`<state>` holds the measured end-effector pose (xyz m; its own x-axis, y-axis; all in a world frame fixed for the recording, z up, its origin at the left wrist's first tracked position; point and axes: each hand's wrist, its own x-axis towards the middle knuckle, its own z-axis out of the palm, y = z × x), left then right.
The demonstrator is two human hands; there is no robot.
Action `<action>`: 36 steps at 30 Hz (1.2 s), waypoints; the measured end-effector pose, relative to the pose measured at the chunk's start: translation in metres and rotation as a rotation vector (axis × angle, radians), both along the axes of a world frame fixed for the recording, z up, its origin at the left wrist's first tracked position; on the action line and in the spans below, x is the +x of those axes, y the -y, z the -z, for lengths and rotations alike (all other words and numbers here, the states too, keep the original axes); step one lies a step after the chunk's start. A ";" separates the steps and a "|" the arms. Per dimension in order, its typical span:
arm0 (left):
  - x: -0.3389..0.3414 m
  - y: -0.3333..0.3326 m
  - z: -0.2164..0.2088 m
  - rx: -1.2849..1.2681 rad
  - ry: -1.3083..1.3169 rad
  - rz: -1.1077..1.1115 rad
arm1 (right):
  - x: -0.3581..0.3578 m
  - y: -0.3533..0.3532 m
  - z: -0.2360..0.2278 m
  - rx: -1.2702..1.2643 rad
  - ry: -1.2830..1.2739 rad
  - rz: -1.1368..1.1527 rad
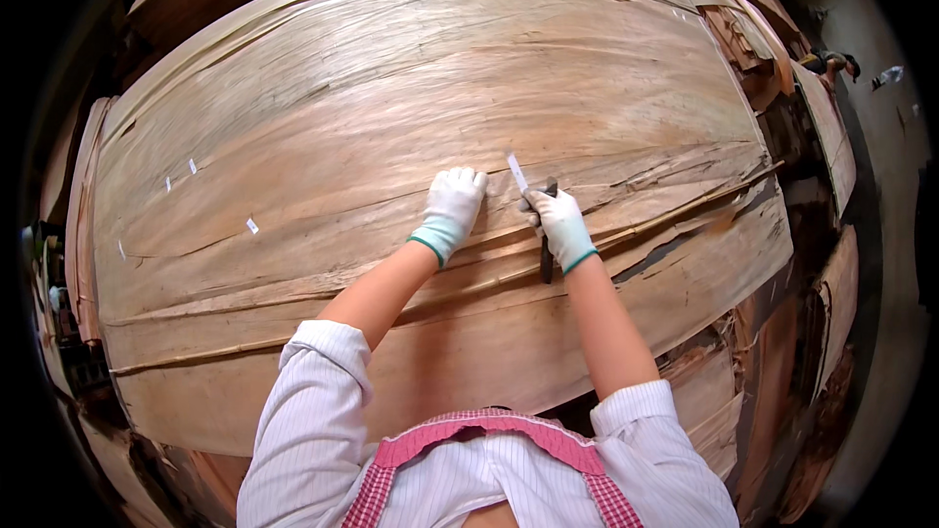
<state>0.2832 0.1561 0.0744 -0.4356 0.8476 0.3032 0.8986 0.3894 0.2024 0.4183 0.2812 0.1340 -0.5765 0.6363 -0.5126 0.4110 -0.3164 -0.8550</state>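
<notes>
A wide sheet of tan wood veneer (411,108) with cracks, ripples and torn strips lies in front of me. My left hand (456,205), in a white glove with a green cuff, rests on the sheet with its fingers bent down against the surface; nothing shows in it. Just to the right, my gloved right hand (564,225) is closed around a dark, narrow knife-like tool (547,264), which sticks out toward me below the palm. A short white strip (516,171) of tape or paper stands out beyond that hand's fingertips; whether they pinch it I cannot tell.
Small white pieces, one a label-like slip (252,226), lie on the left part of the sheet. A long loose veneer strip (675,218) runs across the near part. Ragged veneer scraps (729,24) border the right side. Another person (831,63) is at the far right.
</notes>
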 end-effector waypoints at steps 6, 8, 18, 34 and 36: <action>-0.016 -0.024 0.007 -0.082 -0.060 0.319 | -0.011 -0.011 0.033 -0.070 0.113 0.029; -0.011 -0.030 0.010 -0.176 -0.052 0.317 | -0.009 -0.036 0.034 0.377 0.311 -0.227; 0.027 -0.114 0.012 -0.105 0.210 0.272 | 0.005 -0.136 0.072 0.998 0.305 -0.389; -0.224 -0.014 0.012 0.113 0.166 -0.430 | -0.257 -0.081 0.052 0.247 -0.074 -0.407; -0.234 -0.015 0.017 0.164 0.120 -0.297 | -0.314 -0.055 0.039 0.117 -0.073 -0.415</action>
<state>0.0488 0.1707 0.0575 -0.6963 0.6227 0.3569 0.7171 0.5836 0.3811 0.1038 0.3367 0.0951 -0.8275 0.3943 -0.3996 0.4204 -0.0366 -0.9066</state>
